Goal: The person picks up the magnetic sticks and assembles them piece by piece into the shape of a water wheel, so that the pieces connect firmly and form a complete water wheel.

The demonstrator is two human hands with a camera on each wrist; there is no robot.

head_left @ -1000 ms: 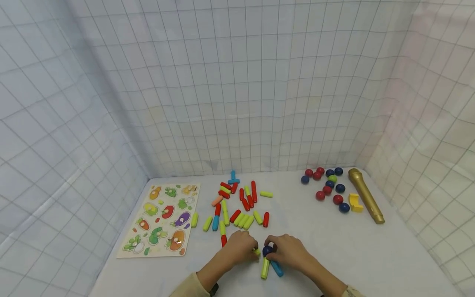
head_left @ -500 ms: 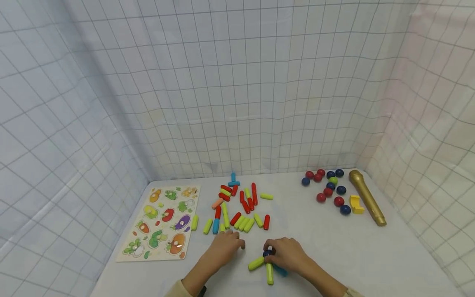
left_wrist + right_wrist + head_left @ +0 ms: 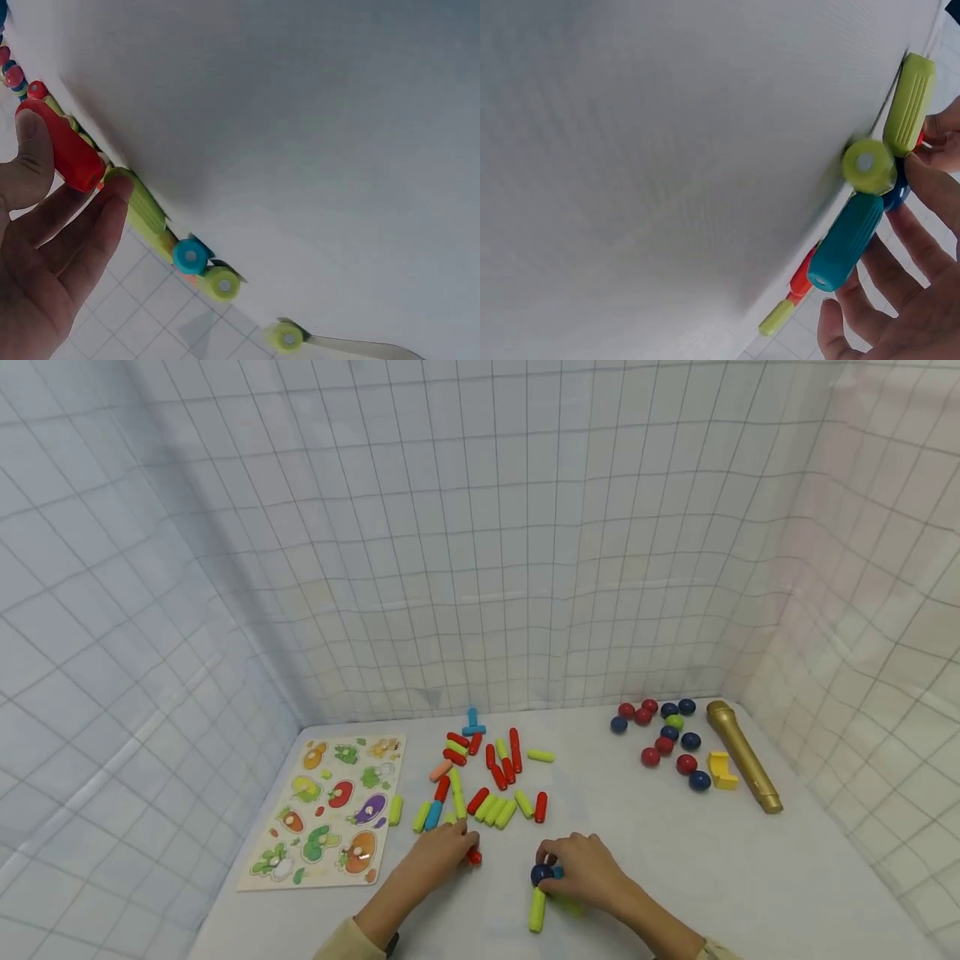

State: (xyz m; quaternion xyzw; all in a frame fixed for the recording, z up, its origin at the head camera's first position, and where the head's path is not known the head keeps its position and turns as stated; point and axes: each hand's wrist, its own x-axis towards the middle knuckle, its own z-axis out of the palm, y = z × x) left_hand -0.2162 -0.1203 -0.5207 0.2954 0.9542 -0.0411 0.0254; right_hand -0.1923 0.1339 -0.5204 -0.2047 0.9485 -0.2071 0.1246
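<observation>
My left hand [image 3: 442, 850] is left of centre, near the front of the table. Thumb and fingers pinch a short red magnetic building stick [image 3: 61, 146], which the left wrist view shows tilted above the white surface. My right hand [image 3: 588, 867] holds a dark blue ball [image 3: 539, 874] between thumb and fingers. Sticks radiate from that ball: a lime green stick [image 3: 537, 912] toward the front, another lime green stick [image 3: 868, 166] end-on in the right wrist view, and a blue stick [image 3: 845, 241] beside the fingers. The right hand partly covers the joined piece in the head view.
Several loose sticks, such as a red stick [image 3: 541, 807] and a lime stick [image 3: 540, 755], lie beyond the hands. A vegetable puzzle board [image 3: 255, 868] lies left. At back right are red and blue balls [image 3: 650, 757], a yellow bracket [image 3: 722, 772] and a gold microphone-shaped tube [image 3: 742, 756].
My left hand let go of the second lime stick, now joined to the ball, moved left and took up the red stick. My right hand turned the ball with its sticks.
</observation>
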